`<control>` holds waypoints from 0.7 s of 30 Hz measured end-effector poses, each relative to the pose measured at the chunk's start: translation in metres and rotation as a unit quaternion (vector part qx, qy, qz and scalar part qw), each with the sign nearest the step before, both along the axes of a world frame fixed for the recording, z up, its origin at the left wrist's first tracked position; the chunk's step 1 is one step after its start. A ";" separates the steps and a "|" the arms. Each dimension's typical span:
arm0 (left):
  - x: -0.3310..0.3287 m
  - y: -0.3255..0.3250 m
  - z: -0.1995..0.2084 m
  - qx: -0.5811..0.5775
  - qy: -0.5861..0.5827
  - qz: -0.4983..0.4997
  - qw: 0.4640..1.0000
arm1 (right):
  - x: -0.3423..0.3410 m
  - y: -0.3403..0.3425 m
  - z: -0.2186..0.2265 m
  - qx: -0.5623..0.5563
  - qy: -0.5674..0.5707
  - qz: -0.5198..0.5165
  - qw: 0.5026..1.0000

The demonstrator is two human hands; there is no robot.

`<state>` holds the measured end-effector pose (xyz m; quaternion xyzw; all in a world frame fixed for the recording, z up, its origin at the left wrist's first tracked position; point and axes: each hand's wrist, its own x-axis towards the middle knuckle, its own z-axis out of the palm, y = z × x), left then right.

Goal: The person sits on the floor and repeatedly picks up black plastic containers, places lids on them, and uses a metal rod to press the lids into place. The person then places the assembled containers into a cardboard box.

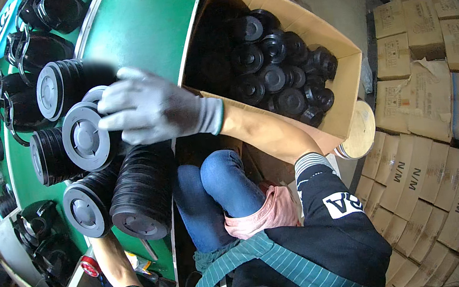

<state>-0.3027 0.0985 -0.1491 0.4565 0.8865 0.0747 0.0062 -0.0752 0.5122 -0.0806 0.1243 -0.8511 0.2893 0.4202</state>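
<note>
Stacks of black round plastic discs stand close together on the green table, to the left of my legs. Each stack ends in a flat grey-black face with a raised centre. My right hand, in a grey knit glove, reaches across to the top of a middle stack. Its fingers are stretched and apart beside the rim of the top disc; I cannot make out a disc held in them. My left forearm rises behind the front left stack, which hides the left hand and its fingers.
An open cardboard box with several black round plastic parts stands to the right of the table. Glossy black pots line the table's far left. Stacked cartons fill the right side. A round stool top sits by the box.
</note>
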 end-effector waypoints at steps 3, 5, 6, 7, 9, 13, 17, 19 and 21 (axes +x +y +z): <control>0.030 0.063 0.047 -0.152 0.058 0.020 0.986 | 0.020 0.042 -0.024 -0.093 0.013 -0.123 0.988; 0.044 0.081 0.053 -0.151 0.114 -0.003 0.982 | 0.029 0.105 -0.083 -0.122 -0.058 -0.280 0.951; 0.046 0.089 0.054 -0.151 0.138 -0.014 0.979 | 0.038 0.149 -0.126 -0.185 -0.133 -0.329 0.917; 0.044 0.088 0.055 -0.146 0.140 -0.017 0.979 | 0.052 0.173 -0.164 -0.129 -0.139 -0.473 0.861; 0.037 0.068 0.049 -0.133 0.112 -0.008 0.985 | 0.075 0.223 -0.219 -0.090 -0.338 -0.559 0.752; 0.041 0.033 0.046 -0.126 0.081 0.010 0.989 | 0.066 0.262 -0.258 0.068 -0.499 -0.548 0.668; 0.046 0.023 0.052 -0.127 0.068 0.017 0.989 | 0.063 0.278 -0.287 -0.024 -0.470 -0.542 0.696; 0.046 0.024 0.051 -0.121 0.060 0.016 0.991 | 0.074 0.288 -0.289 0.025 -0.486 -0.522 0.701; 0.044 0.027 0.050 -0.115 0.054 0.012 0.992 | 0.095 0.284 -0.283 0.050 -0.467 -0.524 0.710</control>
